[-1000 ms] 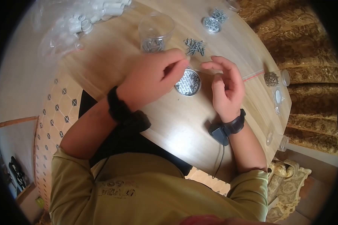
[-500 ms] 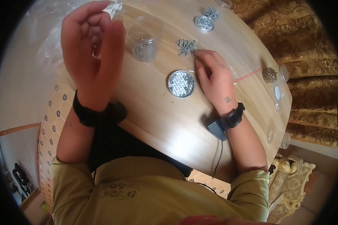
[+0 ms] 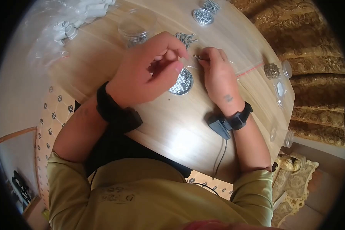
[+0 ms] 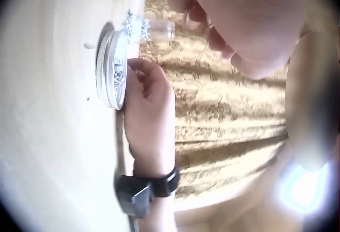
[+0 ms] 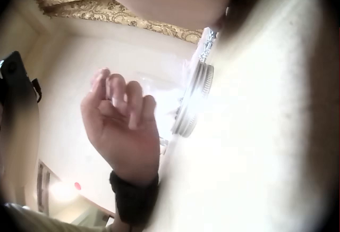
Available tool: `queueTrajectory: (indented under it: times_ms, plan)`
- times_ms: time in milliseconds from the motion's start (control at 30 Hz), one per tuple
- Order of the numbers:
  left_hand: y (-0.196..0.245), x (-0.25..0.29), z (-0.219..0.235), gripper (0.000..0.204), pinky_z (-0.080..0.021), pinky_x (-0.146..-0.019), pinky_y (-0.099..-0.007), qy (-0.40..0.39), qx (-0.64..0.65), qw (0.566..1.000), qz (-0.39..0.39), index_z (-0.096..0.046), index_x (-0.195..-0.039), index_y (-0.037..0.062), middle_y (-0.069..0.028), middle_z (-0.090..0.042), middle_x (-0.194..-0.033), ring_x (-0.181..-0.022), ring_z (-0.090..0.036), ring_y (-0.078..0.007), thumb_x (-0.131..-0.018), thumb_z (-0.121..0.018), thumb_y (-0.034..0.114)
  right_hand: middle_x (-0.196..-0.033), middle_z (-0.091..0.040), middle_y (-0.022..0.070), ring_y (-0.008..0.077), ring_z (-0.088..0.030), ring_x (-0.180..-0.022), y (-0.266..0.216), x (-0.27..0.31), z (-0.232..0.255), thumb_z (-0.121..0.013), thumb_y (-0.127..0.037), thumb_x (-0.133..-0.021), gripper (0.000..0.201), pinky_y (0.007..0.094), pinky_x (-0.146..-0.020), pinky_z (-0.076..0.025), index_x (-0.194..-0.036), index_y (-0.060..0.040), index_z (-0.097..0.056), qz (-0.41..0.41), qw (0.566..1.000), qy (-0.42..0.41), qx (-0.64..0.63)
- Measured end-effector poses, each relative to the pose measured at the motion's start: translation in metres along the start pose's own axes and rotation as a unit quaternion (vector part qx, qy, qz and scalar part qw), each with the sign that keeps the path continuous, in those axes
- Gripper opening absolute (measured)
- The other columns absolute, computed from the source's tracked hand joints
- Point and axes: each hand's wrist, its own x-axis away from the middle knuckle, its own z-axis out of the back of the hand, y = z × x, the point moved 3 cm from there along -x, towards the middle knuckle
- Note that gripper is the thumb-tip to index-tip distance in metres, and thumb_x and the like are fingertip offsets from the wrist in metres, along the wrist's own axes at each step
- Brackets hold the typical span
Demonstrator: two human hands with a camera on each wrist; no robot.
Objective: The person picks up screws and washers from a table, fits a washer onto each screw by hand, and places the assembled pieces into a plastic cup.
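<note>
My left hand [image 3: 140, 74] hovers over the near left of a shallow metal jar lid [image 3: 174, 91], its fingers loosely curled and nothing visible between them. Small metal nuts [image 3: 186, 78] lie in the lid, partly covered by that hand in the head view. To the right of the lid, my right hand [image 3: 221, 78] pinches a small screw [image 3: 196, 57] between thumb and index finger, low over the table. Just beyond both hands lies a pile of loose screws [image 3: 187, 39]. The left wrist view shows the lid [image 4: 108, 70] edge-on beside the right fingers.
A clear plastic jar [image 3: 132, 28] with screws stands behind my left hand. White pipe fittings [image 3: 94, 10] in a plastic bag fill the far left. Another filled lid [image 3: 202, 17] is at the back. Brown hardware [image 3: 271, 71] and clear containers [image 3: 286, 69] line the right edge.
My left hand swung out left over the jar, then came back toward the lid. The right hand reached to the screw pile and has drawn back slightly with a screw.
</note>
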Motion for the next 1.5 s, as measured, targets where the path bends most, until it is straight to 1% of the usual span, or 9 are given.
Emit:
queueTrajectory:
  times_ms: [233,333,467,767,900,1000,1167,1367,1500]
  plan:
    - [0.001,-0.001,0.004,0.010,-0.043,-0.070,-0.0208,-0.130,0.027,0.988,0.083,-0.061,-0.111,0.0027,0.0015,-0.061,-0.092,-0.078,-0.053,-0.0025,-0.102,-0.057,0.001,-0.106,-0.066,0.0181,0.0359,-0.068,-0.089,0.006,-0.003,0.000,-0.064,-0.004,-0.099,0.012,0.0445,-0.074,-0.054,-0.110,-0.0026,-0.061,0.013,0.997,0.015,-0.069]
    - [-0.003,-0.002,-0.003,0.010,-0.043,-0.068,-0.0204,-0.147,0.032,0.977,0.151,-0.061,-0.112,0.0029,0.0019,-0.061,-0.091,-0.079,-0.053,-0.0020,-0.103,-0.061,0.005,-0.107,-0.068,0.0064,0.0068,-0.061,-0.075,-0.004,0.001,0.009,-0.065,-0.005,-0.103,0.013,0.0239,-0.062,-0.048,-0.115,-0.0016,-0.061,-0.093,0.923,0.037,-0.372]
    - [-0.005,-0.004,-0.004,0.011,-0.042,-0.066,-0.0221,-0.097,0.012,0.988,0.119,-0.062,-0.111,0.0028,0.0026,-0.059,-0.085,-0.076,-0.051,-0.0032,-0.106,-0.061,0.013,-0.106,-0.069,0.0065,0.0032,-0.056,-0.065,-0.028,0.008,0.016,-0.071,0.001,-0.098,0.020,0.0178,-0.053,-0.042,-0.117,0.0005,-0.064,-0.092,0.839,0.016,-0.536]
    - [-0.007,-0.007,-0.001,0.019,-0.040,-0.060,-0.0321,-0.087,-0.078,0.991,0.066,-0.056,-0.094,0.0012,-0.0069,-0.049,-0.073,-0.065,-0.045,-0.0148,-0.106,-0.058,0.016,-0.109,-0.069,0.0061,0.0027,-0.053,-0.066,-0.021,0.009,0.002,-0.073,0.003,-0.095,0.019,0.0194,-0.059,-0.044,-0.112,0.0017,-0.066,0.030,0.919,0.043,-0.392]
    - [-0.010,-0.006,0.000,0.017,-0.038,-0.057,-0.0320,-0.069,-0.109,0.987,0.091,-0.056,-0.091,0.0022,-0.0071,-0.048,-0.070,-0.061,-0.044,-0.0154,-0.104,-0.060,0.013,-0.108,-0.068,0.0081,0.0057,-0.059,-0.073,-0.024,0.018,0.012,-0.062,0.008,-0.096,0.017,0.0209,-0.068,-0.050,-0.112,0.0026,-0.062,-0.026,0.919,0.018,-0.393]
    - [-0.011,-0.003,-0.002,0.018,-0.037,-0.056,-0.0315,-0.089,-0.130,0.985,0.073,-0.055,-0.089,0.0022,-0.0061,-0.047,-0.069,-0.060,-0.043,-0.0137,-0.103,-0.060,0.011,-0.110,-0.072,0.0153,0.0146,-0.069,-0.089,-0.008,0.031,0.017,-0.042,0.012,-0.094,0.023,0.0251,-0.080,-0.055,-0.111,0.0042,-0.056,0.086,0.898,0.003,-0.432]
    - [-0.011,-0.004,-0.001,0.019,-0.036,-0.056,-0.0315,-0.095,-0.131,0.983,0.086,-0.055,-0.087,0.0024,-0.0059,-0.046,-0.067,-0.060,-0.042,-0.0133,-0.103,-0.061,0.012,-0.110,-0.074,0.0142,0.0121,-0.069,-0.088,-0.024,0.023,0.016,-0.043,0.011,-0.093,0.025,0.0249,-0.078,-0.054,-0.114,0.0030,-0.055,0.012,0.923,0.031,-0.383]
    - [-0.011,-0.003,-0.001,0.020,-0.036,-0.056,-0.0322,-0.094,-0.163,0.980,0.069,-0.055,-0.087,0.0024,-0.0069,-0.046,-0.066,-0.059,-0.043,-0.0147,-0.102,-0.061,0.013,-0.120,-0.071,0.0184,0.0127,-0.070,-0.089,-0.016,0.027,0.018,-0.041,0.012,-0.092,0.033,0.0260,-0.074,-0.054,-0.121,0.0023,-0.053,0.144,0.905,0.019,-0.401]
    - [-0.013,-0.003,-0.001,0.020,-0.037,-0.056,-0.0329,-0.079,-0.179,0.979,0.054,-0.056,-0.087,0.0023,-0.0079,-0.047,-0.066,-0.058,-0.043,-0.0167,-0.102,-0.062,0.014,-0.118,-0.072,0.0195,0.0098,-0.064,-0.077,-0.019,0.025,0.008,-0.041,0.013,-0.090,0.034,0.0235,-0.070,-0.052,-0.121,0.0032,-0.051,-0.013,0.923,-0.053,-0.381]
